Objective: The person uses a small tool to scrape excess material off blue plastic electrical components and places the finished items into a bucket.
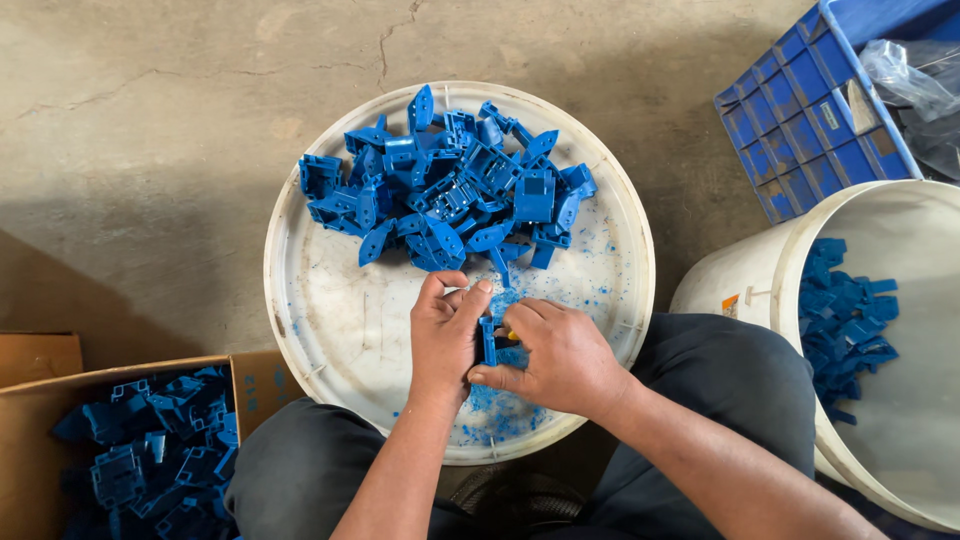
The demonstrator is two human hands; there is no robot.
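Your left hand (445,335) and your right hand (560,355) meet over the near part of the round white tray (330,330), and between them stands a small blue plastic part (488,340), upright and narrow, pinched from both sides: left thumb and fingers curl onto its upper end, right thumb presses near its lower end. Most of the part is covered by your fingers, so its full shape is hard to make out. A speck of yellow shows just beside it under your right fingers; you cannot tell what that is. Blue shavings (495,405) lie scattered on the tray under and around your hands, partly hidden by your wrists. At the far side of the tray sits a heap of blue plastic parts (450,190), tangled so that single pieces blur together. To your left a cardboard box (30,400), cut off by the frame edge, holds more blue parts in shadow. To your right a white bucket (740,280), also cut off, holds blue pieces against its inner wall, and beyond it a blue crate (800,120) with a clear plastic bag (905,75) runs out of view
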